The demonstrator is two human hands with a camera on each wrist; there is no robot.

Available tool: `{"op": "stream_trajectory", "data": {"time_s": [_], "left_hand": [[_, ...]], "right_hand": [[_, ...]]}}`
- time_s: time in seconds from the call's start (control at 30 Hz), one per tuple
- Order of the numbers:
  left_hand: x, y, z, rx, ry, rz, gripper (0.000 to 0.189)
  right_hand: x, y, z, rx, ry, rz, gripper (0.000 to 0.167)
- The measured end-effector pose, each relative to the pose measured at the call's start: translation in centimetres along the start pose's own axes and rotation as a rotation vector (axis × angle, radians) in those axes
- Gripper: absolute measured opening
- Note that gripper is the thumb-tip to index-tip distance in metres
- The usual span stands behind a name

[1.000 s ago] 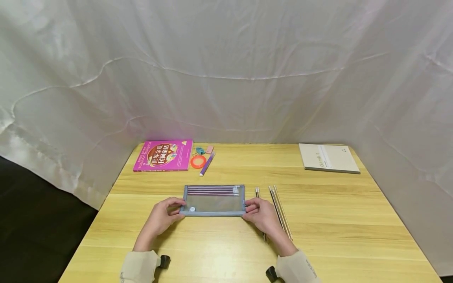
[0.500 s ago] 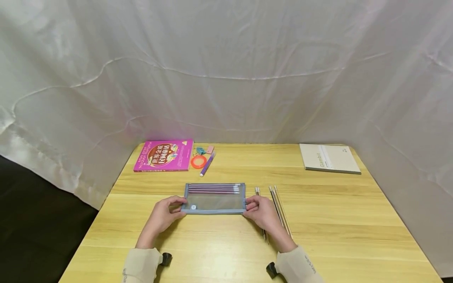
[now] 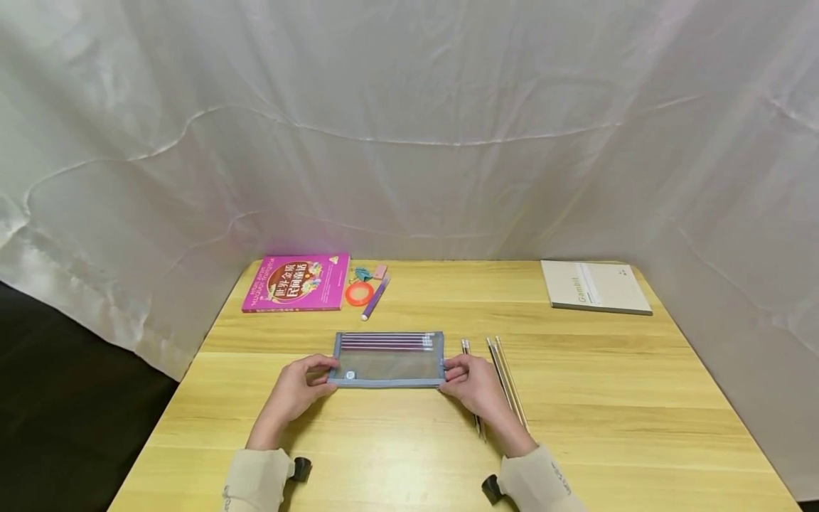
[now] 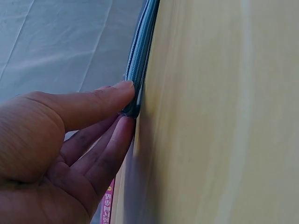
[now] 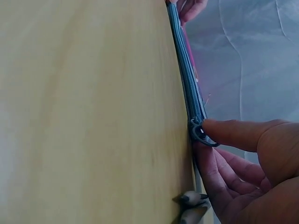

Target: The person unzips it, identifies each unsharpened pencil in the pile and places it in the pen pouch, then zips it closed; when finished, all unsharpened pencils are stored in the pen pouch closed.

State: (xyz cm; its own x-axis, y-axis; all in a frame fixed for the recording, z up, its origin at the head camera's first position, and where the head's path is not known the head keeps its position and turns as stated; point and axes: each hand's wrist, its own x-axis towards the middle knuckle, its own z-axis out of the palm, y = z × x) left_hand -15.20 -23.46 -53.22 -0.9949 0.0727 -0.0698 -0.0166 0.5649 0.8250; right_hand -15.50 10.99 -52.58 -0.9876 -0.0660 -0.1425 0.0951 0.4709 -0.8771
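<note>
A see-through pencil pouch point(image 3: 393, 366) with grey-blue edging lies on the table, its zipper point(image 4: 141, 51) along the near side. Several purple pencils point(image 3: 384, 342) show through it along the far edge, side by side. My left hand point(image 3: 297, 387) pinches the near left corner between thumb and fingers. At the near right corner my right hand point(image 3: 475, 387) pinches the pouch, thumb beside the zipper pull point(image 5: 198, 131). Sharpened pencils point(image 5: 192, 198) lie just past the right fingers; the right hand and forearm partly cover them in the head view.
More pencils point(image 3: 502, 366), dark and light, lie right of the pouch. Behind are a pink book point(image 3: 326, 284), an orange ring point(image 3: 348, 293), a purple marker point(image 3: 375, 297), a pink block point(image 3: 379, 271) and a small teal item point(image 3: 362, 273). A beige notebook point(image 3: 614, 288) lies back right.
The pouch has shifted very slightly away from me, with both hands still at its corners. Over the last half second nothing visibly moves.
</note>
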Motion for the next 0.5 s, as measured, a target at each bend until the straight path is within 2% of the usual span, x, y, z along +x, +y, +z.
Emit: {"op": "stream_trajectory", "data": {"time_s": [0.1,0.23,0.37,0.5], "left_hand": [[-0.1,0.0,0.0,-0.006,-0.001,0.008,0.036],[-0.2,0.4,-0.8,0.061,-0.049,0.074,0.041],[0.0,1.0,-2.9,0.257,-0.085,0.171,0.062],[0.7,2.0,-5.9,0.486,-0.042,0.266,0.08]], "right_hand": [[-0.2,-0.1,-0.2,-0.03,0.0,-0.022,0.035],[-0.2,-0.3,-1.0,-0.148,0.025,-0.142,0.037],[-0.2,-1.2,-3.5,-0.306,0.054,-0.279,0.046],[0.0,-2.0,-8.0,-0.513,0.147,-0.477,0.059]]}}
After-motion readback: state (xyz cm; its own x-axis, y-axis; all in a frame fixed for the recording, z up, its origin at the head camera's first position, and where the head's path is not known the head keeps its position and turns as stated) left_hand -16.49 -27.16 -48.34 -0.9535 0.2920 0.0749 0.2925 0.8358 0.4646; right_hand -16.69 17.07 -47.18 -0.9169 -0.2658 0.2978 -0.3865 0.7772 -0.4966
